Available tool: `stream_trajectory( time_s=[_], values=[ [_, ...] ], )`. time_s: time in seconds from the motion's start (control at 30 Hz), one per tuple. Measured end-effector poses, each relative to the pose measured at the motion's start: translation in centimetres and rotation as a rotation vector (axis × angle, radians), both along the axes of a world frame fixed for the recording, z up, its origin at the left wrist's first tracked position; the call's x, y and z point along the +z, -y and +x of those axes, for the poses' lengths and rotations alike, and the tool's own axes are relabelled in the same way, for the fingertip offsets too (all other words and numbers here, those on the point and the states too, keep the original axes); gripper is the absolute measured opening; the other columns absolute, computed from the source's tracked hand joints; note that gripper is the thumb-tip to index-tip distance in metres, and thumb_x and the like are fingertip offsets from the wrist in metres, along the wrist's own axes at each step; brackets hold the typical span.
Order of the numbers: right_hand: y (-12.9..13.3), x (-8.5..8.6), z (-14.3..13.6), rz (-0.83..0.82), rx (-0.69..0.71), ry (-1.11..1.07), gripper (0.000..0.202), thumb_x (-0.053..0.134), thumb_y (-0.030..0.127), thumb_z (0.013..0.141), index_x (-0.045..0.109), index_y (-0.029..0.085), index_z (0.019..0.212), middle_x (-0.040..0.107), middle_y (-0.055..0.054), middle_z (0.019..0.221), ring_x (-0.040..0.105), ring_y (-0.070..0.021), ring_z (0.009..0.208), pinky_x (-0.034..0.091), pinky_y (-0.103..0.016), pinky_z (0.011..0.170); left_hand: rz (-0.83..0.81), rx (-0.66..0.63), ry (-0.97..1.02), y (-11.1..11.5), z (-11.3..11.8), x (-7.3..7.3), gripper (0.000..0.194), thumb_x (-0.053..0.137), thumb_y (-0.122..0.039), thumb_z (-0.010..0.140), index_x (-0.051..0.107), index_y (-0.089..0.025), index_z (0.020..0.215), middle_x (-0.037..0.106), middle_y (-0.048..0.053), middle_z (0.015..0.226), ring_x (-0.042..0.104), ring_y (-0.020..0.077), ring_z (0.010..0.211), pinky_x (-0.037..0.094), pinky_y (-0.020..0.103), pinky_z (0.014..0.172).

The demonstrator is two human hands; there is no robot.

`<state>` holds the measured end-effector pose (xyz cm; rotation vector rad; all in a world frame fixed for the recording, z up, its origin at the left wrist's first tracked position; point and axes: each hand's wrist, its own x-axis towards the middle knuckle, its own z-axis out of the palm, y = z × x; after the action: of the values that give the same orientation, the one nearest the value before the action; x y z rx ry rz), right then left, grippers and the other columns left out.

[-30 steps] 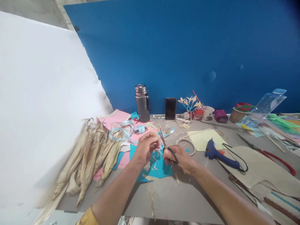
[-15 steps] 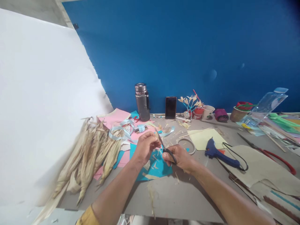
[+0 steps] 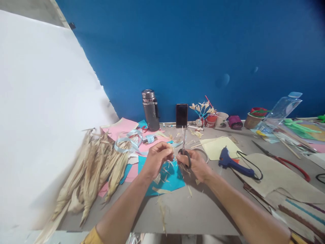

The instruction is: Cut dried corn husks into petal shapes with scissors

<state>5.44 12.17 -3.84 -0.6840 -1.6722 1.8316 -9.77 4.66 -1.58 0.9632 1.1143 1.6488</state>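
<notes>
My left hand (image 3: 159, 158) is closed in a pinch on a small pale piece of dried husk (image 3: 170, 146). Just to its right, my right hand (image 3: 194, 164) grips the black-handled scissors (image 3: 187, 158), whose blades point up and away. The two hands are close together over a blue sheet (image 3: 166, 184) strewn with husk scraps. To the left of my left hand lies a bundle of dried corn husks (image 3: 93, 169). A ring of tape (image 3: 203, 154) sits partly behind my right hand.
A steel flask (image 3: 151, 113) and a phone (image 3: 181, 115) stand at the back, beside husk flowers (image 3: 201, 110). On the right are a blue glue gun (image 3: 235, 166), red-handled shears (image 3: 289, 162) and a tilted plastic bottle (image 3: 281, 110). Pink paper (image 3: 120, 127) lies at the left.
The scissors have turned from pointing toward my left hand to pointing up and away, and have moved slightly apart from it. The whole view has shifted a little to the right.
</notes>
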Motion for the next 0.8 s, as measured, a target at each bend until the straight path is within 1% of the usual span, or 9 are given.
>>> stream_trajectory(
  time_s=[0.1,0.17,0.23,0.33,0.43,0.6,0.7,0.8],
  values=[
    [-0.09,0.01,0.29,0.075,0.162,0.033,0.055,0.069,0.068,0.071,0.063,0.014,0.064,0.058,-0.002,0.059,0.043,-0.0102,0.054,0.029,-0.025,0.051,0.012,-0.064,0.009,0.00,-0.06,0.02,0.008,0.065,-0.018,0.074,0.060,-0.016,0.068,0.060,0.000,0.067,0.058,0.0132,0.062,0.045,0.027,0.062],
    [-0.03,-0.12,0.44,0.104,0.274,0.050,0.056,0.066,0.069,0.073,0.064,0.014,0.065,0.061,-0.004,0.061,0.047,-0.0113,0.056,0.031,-0.024,0.053,0.026,-0.077,0.005,0.02,-0.15,0.03,0.007,0.063,-0.017,0.073,0.059,-0.016,0.067,0.060,0.000,0.065,0.059,0.0138,0.062,0.045,0.027,0.062],
    [0.06,-0.25,0.53,0.109,0.330,0.056,0.056,0.065,0.068,0.075,0.065,0.013,0.067,0.063,-0.004,0.062,0.050,-0.0120,0.058,0.032,-0.024,0.054,0.035,-0.075,0.008,0.06,-0.23,0.03,0.008,0.062,-0.015,0.072,0.058,-0.017,0.065,0.058,-0.001,0.062,0.060,0.0140,0.061,0.045,0.027,0.063],
    [0.11,-0.31,0.57,0.108,0.335,0.059,0.055,0.065,0.068,0.076,0.065,0.013,0.069,0.062,-0.003,0.061,0.050,-0.0114,0.057,0.032,-0.024,0.053,0.038,-0.074,0.006,0.15,-0.24,0.07,0.008,0.060,-0.013,0.071,0.057,-0.017,0.064,0.056,-0.002,0.060,0.060,0.0140,0.061,0.045,0.027,0.063],
    [0.12,-0.19,0.58,0.123,0.325,0.071,0.056,0.064,0.068,0.076,0.064,0.014,0.066,0.061,-0.003,0.059,0.048,-0.0109,0.055,0.031,-0.024,0.053,0.039,-0.069,-0.006,0.20,-0.16,0.12,0.009,0.059,-0.013,0.071,0.057,-0.017,0.063,0.056,-0.001,0.060,0.060,0.0141,0.061,0.045,0.026,0.063],
    [0.27,0.10,0.45,0.154,0.307,0.091,0.057,0.067,0.069,0.072,0.060,0.015,0.056,0.056,-0.001,0.054,0.043,-0.0106,0.052,0.031,-0.025,0.051,0.022,-0.053,0.014,0.12,-0.15,0.10,0.008,0.060,-0.014,0.068,0.057,-0.017,0.062,0.056,-0.001,0.060,0.060,0.0141,0.059,0.046,0.027,0.062],
    [0.38,0.17,0.35,0.133,0.295,0.085,0.058,0.068,0.070,0.069,0.056,0.016,0.051,0.052,0.000,0.050,0.040,-0.0099,0.050,0.030,-0.025,0.051,0.007,-0.058,0.023,0.04,-0.24,0.09,0.008,0.061,-0.014,0.068,0.057,-0.017,0.062,0.057,-0.001,0.060,0.060,0.0144,0.058,0.047,0.028,0.062],
    [0.40,0.13,0.40,0.116,0.296,0.072,0.058,0.068,0.070,0.069,0.059,0.015,0.055,0.056,-0.002,0.054,0.044,-0.0107,0.053,0.031,-0.025,0.052,-0.007,-0.068,0.027,0.05,-0.24,0.16,0.007,0.060,-0.014,0.068,0.057,-0.016,0.062,0.059,0.000,0.061,0.061,0.0147,0.061,0.046,0.027,0.062]
  ],
)
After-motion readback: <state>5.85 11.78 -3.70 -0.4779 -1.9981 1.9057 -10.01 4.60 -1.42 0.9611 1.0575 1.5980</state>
